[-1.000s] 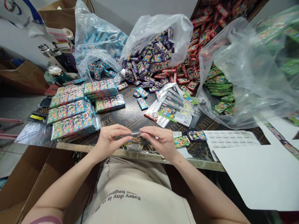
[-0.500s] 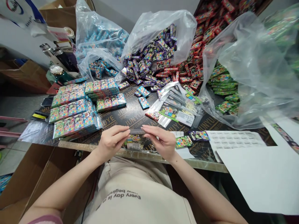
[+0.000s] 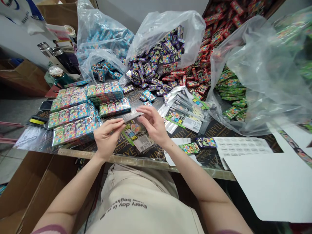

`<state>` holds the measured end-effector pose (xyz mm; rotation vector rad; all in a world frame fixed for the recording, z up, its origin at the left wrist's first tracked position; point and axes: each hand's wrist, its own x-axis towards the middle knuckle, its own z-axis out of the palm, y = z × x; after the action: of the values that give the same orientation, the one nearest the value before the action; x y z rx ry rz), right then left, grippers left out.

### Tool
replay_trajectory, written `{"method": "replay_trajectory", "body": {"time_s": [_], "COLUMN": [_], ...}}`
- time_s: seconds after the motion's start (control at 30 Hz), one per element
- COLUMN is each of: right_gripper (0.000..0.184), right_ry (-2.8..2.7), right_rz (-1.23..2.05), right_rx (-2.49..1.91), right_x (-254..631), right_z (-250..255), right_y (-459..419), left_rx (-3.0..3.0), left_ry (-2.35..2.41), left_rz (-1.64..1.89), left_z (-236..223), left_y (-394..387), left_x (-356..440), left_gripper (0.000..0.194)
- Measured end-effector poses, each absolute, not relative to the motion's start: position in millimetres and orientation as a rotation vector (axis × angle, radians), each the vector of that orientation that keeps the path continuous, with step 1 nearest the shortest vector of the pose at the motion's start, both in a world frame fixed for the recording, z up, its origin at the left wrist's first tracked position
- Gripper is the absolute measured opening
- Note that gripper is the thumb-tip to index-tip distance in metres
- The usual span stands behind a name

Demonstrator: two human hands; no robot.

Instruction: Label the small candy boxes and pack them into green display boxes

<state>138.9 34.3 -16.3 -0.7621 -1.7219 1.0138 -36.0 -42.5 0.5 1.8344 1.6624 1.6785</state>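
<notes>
A clear plastic bag with a printed black and green panel (image 3: pixel 137 135) hangs slanted between my hands, just over the table. My left hand (image 3: pixel 109 135) pinches one end of its clear top strip between thumb and fingers. At the other end of the strip, my right hand (image 3: pixel 154 125) has its thumb and fingertips loosely around the corner, the other fingers more stretched out. More printed bags (image 3: pixel 181 117) lie fanned out beyond my right hand. To the left stand stacks of wrapped multi-packs of small colourful boxes (image 3: pixel 74 126), the closest one (image 3: pixel 115 107) just past my left fingers.
Clear sacks hold blue packets (image 3: pixel 107 40), purple packets (image 3: pixel 158 52) and green packets (image 3: pixel 234 87); red packets (image 3: pixel 202 71) are heaped behind. A label sheet (image 3: pixel 243 145) and white card (image 3: pixel 273 188) lie right. Bottles (image 3: pixel 59 60) stand at the back left. The table's front edge (image 3: pixel 146 162) is close.
The bag has moved up and left from the table's front edge and turned, so its printed panel shows more. My right hand has moved forward and left, its fingers now looser.
</notes>
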Motion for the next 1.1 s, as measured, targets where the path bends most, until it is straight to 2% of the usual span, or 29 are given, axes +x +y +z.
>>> {"method": "replay_trajectory", "body": {"time_s": [0.07, 0.23, 0.33, 0.4, 0.57, 0.63, 0.73, 0.8, 0.9, 1.03, 1.1], "right_gripper": [0.044, 0.078, 0.070, 0.059, 0.059, 0.065, 0.085, 0.092, 0.090, 0.082, 0.080], "right_ry": [-1.819, -2.114, -2.185, -2.171, -2.112, -2.186, -2.275, -2.304, -2.320, -2.270, -2.254], "right_rz": [0.949, 0.369, 0.239, 0.259, 0.514, 0.570, 0.648, 0.731, 0.794, 0.666, 0.569], "right_rx": [-0.890, -1.639, -1.783, -1.743, -1.377, -1.225, -1.055, -0.939, -0.812, -0.842, -0.878], "right_x": [133.5, 154.5, 163.7, 160.7, 144.8, 147.7, 164.1, 176.8, 187.7, 191.6, 197.1], "right_z": [-26.9, -81.8, -100.1, -98.8, -73.7, -64.7, -56.0, -53.5, -53.6, -55.4, -57.9], "right_y": [65.0, 124.0, 133.5, 125.9, 60.1, 31.9, 10.6, 8.6, 9.7, 7.4, 7.8], "left_rx": [1.688, 1.884, 1.843, 1.580, 0.635, 0.528, 0.556, 0.594, 0.637, 0.874, 1.123], "left_ry": [1.855, 2.156, 2.016, 1.839, 1.346, 1.247, 1.141, 1.062, 1.050, 1.145, 1.208], "left_rz": [1.695, 1.310, 1.228, 1.187, 1.225, 1.254, 1.139, 0.992, 0.876, 0.817, 0.820], "left_z": [-13.8, -51.9, -56.8, -55.0, -53.1, -52.6, -49.9, -48.2, -49.8, -58.2, -61.4], "left_y": [-43.5, -66.6, -69.3, -58.0, -12.3, -2.4, -1.4, -5.5, -11.5, -15.2, -16.9], "left_x": [-45.1, -61.4, -51.0, -37.8, -7.0, -1.8, -2.1, -3.7, -2.8, -4.6, -13.6], "left_gripper": [0.011, 0.024, 0.021, 0.024, 0.065, 0.062, 0.044, 0.042, 0.057, 0.086, 0.088]}}
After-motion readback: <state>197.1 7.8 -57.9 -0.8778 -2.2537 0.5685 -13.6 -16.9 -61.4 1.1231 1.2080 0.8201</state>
